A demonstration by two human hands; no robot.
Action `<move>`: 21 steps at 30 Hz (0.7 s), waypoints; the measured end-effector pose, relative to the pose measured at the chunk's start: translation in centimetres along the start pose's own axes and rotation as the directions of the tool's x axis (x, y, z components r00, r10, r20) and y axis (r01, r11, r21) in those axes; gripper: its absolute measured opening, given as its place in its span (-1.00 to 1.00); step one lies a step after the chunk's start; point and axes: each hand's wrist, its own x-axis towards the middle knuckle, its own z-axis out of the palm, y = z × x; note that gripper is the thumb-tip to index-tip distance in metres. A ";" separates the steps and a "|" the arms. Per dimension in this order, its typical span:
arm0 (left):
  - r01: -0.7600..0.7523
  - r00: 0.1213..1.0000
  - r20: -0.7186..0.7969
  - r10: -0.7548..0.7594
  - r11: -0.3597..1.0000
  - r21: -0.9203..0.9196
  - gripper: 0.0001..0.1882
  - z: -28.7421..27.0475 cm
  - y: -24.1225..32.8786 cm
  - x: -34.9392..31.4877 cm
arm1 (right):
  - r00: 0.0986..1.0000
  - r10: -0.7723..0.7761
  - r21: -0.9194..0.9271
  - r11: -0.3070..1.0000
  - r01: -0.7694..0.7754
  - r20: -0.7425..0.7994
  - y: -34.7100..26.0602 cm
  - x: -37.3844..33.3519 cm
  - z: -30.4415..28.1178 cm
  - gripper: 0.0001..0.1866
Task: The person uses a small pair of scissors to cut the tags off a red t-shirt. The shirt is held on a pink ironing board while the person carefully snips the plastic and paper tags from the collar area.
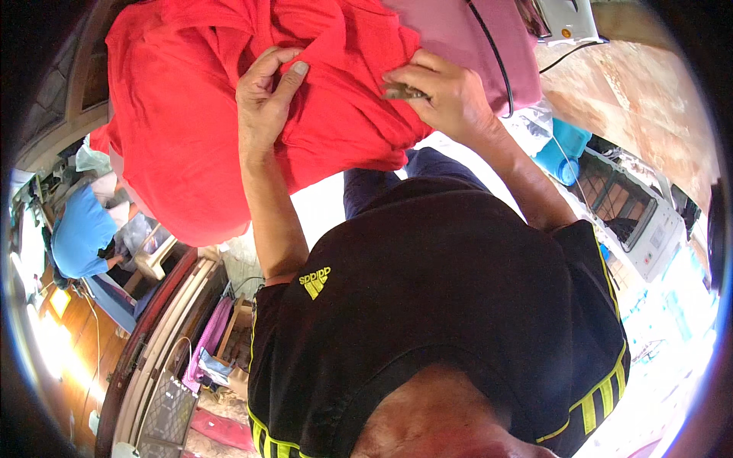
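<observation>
A large red cloth (pixel 183 145), perhaps a garment, lies bunched and draped over the work surface in front of me. My left hand (pixel 266 99) pinches a fold of it between thumb and fingers. To the right, my right hand (pixel 450 95) is closed around a small dark metal tool (pixel 405 91), which may be thread snips; most of it is hidden in the fingers. That hand is at the right edge of the red cloth.
A mauve cloth-covered surface (pixel 489 46) extends at the far right, with a black cord across it. Beyond stands a white appliance (pixel 569 19). A grey-white crate-like unit (pixel 649 221) is at the right. Another person in a blue shirt (pixel 80 229) bends at the far left.
</observation>
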 end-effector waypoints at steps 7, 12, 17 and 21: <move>0.047 0.998 -0.031 -0.051 0.993 -0.110 -0.81 0.0 -0.4 -0.5 | 0.930 0.358 0.735 0.607 -0.302 0.087 2.1 -2.4 -1.8 -0.85; 0.054 0.998 -0.016 -0.057 0.988 -0.146 -0.81 0.3 -0.2 -0.3 | 0.758 0.652 0.759 0.479 -0.441 0.029 4.4 -8.7 -6.0 -0.76; 0.037 0.999 -0.027 -0.040 0.991 -0.131 -0.81 -0.2 -0.8 -0.7 | 0.699 0.714 -0.034 0.698 -0.715 -0.053 4.9 -11.0 -9.7 -0.69; -0.028 1.000 -0.006 0.028 0.996 -0.086 -0.80 0.5 -0.7 0.0 | 0.807 0.574 0.237 0.810 -0.536 -0.139 2.7 -8.1 -7.3 -0.61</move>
